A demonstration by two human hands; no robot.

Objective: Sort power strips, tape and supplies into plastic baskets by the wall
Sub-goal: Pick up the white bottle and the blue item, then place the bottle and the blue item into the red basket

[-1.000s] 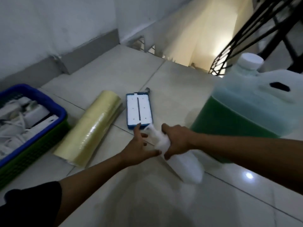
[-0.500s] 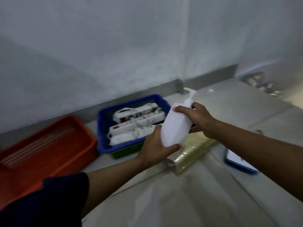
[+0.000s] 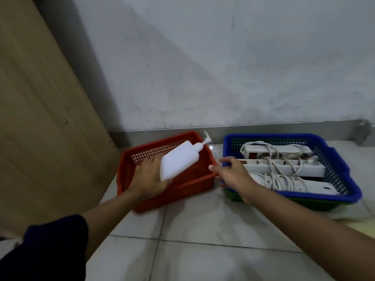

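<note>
My left hand [image 3: 148,178] grips the base of a white pump bottle [image 3: 180,160] and holds it tilted over the orange basket [image 3: 194,184], nozzle pointing toward the wall. Nothing else shows inside the orange basket. My right hand [image 3: 233,172] hovers open between the two baskets, fingers spread, touching nothing. To the right, the blue basket [image 3: 336,165] holds three white power strips [image 3: 284,168] with coiled cords and sits nested in a green basket [image 3: 300,201].
Both baskets stand on pale floor tiles against a white wall with a grey skirting [image 3: 263,128]. A brown wooden panel [image 3: 40,118] rises at the left, close to the orange basket. A pale yellowish edge [image 3: 361,226] shows at the far right.
The view has swung left from the jug and film roll to the baskets. The bottle, held by both hands before, is now in my left hand alone over the orange basket; my right hand has let go.
</note>
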